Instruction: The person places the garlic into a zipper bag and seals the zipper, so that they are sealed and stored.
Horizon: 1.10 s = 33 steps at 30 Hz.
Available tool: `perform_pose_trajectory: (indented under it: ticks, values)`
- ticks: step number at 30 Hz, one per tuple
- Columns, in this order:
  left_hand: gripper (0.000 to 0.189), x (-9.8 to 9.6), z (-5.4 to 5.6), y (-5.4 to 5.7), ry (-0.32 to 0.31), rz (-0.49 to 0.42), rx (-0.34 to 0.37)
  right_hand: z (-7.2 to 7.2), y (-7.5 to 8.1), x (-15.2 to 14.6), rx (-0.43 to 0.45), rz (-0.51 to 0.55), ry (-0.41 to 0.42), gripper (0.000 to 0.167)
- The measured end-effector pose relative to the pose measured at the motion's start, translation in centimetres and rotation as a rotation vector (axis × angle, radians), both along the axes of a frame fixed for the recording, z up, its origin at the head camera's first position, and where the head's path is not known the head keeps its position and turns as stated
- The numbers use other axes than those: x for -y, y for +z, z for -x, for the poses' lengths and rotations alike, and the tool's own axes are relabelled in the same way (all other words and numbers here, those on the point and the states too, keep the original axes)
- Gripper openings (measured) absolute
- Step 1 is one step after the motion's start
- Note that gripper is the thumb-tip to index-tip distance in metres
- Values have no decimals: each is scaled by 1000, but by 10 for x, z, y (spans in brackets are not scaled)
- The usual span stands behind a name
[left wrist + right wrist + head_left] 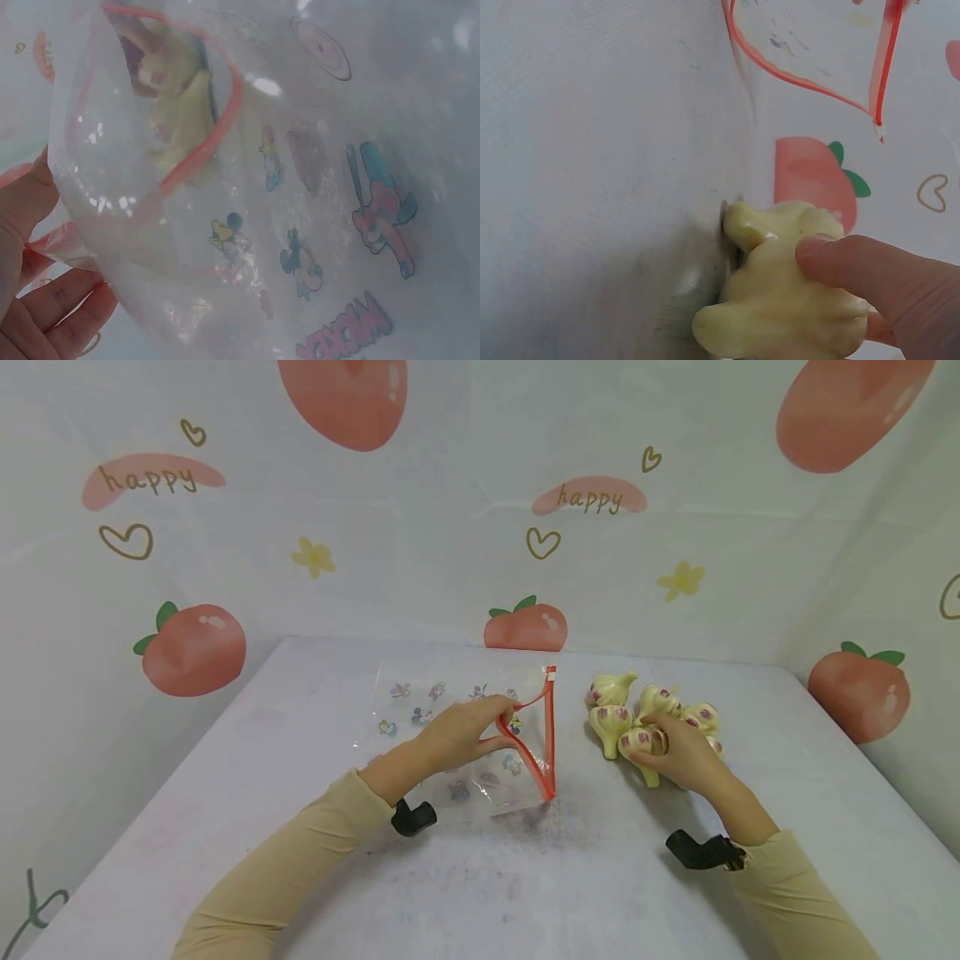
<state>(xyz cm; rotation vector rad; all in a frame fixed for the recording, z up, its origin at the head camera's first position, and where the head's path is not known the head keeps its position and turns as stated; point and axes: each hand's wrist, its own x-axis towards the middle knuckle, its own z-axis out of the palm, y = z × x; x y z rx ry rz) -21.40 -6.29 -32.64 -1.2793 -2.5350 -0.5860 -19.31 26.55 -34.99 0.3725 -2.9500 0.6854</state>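
A clear zip bag (405,706) with a red zip edge and printed cartoon figures lies on the table, its mouth spread apart and facing right. My left hand (468,731) pinches one lip of that mouth between thumb and fingers, lifting it off the other lip. To the right, my right hand (688,758) grips a garlic bulb (637,743) at the near side of a cluster. In the right wrist view the thumb (832,259) presses on the pale bulb; the other fingers are mostly hidden behind it.
Several more garlic bulbs (611,718) with purple patches sit close together around the right hand. A white cloth backdrop (420,527) with fruit prints rises behind the table (525,877). Each wrist wears a black mount (701,852).
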Motion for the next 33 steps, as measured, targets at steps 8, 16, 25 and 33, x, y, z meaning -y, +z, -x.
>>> perform_pose_trajectory:
  ticks: [8,16,25,33]
  values:
    - [37,0,0,0,7,5,6,-1,8,-1,-33,6,3,50]
    - [34,0,0,-1,-5,-3,-3,-3,19,-1,-88,34,26,46]
    - [33,0,1,-2,-15,-21,-7,-6,25,4,-157,78,68,43]
    - [35,0,0,-2,-5,-7,-3,-8,29,11,-153,138,104,45]
